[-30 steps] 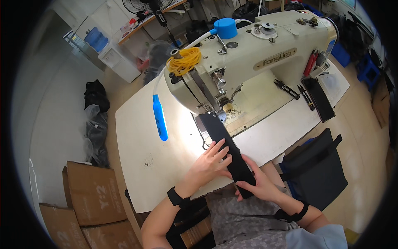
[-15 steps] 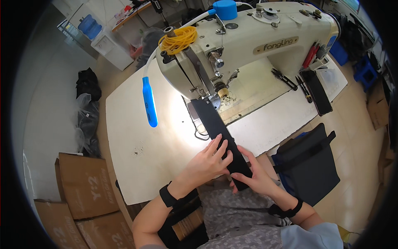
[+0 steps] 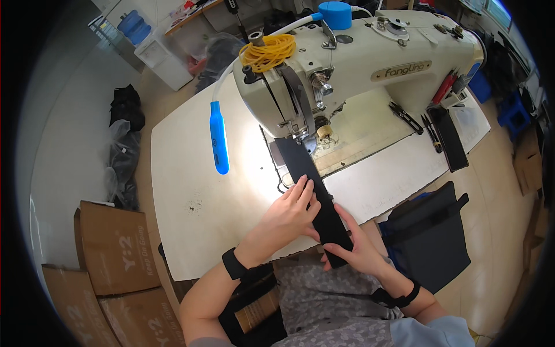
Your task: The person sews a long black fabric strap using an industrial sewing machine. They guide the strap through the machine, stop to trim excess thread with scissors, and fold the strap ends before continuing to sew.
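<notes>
Left hand [image 3: 287,215] fingers flat on black strap [image 3: 315,202], just below sewing machine [image 3: 347,75] needle; right hand [image 3: 352,246] pinches strap's near end.

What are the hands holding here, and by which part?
A black strip: the left hand lies flat on its left edge at mid-length, and the right hand grips its near end.
</notes>
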The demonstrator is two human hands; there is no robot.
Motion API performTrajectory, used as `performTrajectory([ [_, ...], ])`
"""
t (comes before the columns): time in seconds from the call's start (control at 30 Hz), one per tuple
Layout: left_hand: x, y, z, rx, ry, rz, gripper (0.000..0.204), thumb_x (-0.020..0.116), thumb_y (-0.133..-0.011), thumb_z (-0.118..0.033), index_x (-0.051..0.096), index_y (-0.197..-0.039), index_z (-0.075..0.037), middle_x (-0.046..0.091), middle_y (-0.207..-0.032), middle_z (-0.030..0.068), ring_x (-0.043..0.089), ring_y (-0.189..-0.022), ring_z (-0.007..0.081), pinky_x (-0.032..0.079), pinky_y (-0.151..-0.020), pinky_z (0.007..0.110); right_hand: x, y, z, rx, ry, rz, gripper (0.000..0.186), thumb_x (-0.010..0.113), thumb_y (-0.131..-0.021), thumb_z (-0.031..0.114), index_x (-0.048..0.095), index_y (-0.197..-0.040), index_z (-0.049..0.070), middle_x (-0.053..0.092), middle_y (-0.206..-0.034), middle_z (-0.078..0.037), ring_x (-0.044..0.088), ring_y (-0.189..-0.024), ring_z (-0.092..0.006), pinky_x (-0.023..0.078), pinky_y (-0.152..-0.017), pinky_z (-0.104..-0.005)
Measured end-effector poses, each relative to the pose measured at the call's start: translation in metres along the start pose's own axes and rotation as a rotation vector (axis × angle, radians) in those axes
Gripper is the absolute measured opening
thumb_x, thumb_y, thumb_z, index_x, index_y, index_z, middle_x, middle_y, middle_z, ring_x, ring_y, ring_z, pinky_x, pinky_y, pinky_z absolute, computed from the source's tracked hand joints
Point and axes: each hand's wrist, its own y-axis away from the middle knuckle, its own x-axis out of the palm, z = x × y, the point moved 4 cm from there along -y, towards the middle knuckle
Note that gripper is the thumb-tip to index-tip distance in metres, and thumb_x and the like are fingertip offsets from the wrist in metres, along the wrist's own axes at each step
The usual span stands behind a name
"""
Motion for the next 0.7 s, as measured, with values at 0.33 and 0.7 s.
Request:
performTrajectory([
  [0.33, 0.007, -0.002, 0.022, -0.055, 0.038, -0.046, 0.078, 0.074, -0.056, -0.055, 0.057, -0.102, 0.006, 0.049, -0.124, 0.0237, 0.041, -0.127, 0.0355, 0.043, -0.1, 0.04, 0.002, 0.008, -0.007, -0.013, -0.051, 0.031, 0.082, 0.059, -0.088, -0.001, 0.004, -0.148, 0.012, 0.062, -0.096, -0.014, 0.067, -0.072, -0.019, 0.056, -0.065, -0.03],
  [0.7, -0.004, -0.006, 0.044, -0.062, 0.133, -0.08, 0.073, 0.079, -0.054, -0.049, 0.058, -0.1, 0.003, 0.053, -0.119, 0.0141, 0.047, -0.12, 0.0291, 0.047, -0.092, 0.038, 0.005, -0.003, -0.012, -0.097, 0.104, 0.03, 0.085, 0.06, -0.088, 0.0, 0.001, -0.148, 0.013, 0.063, -0.088, -0.013, 0.066, -0.068, -0.0178, 0.055, -0.064, -0.0298],
])
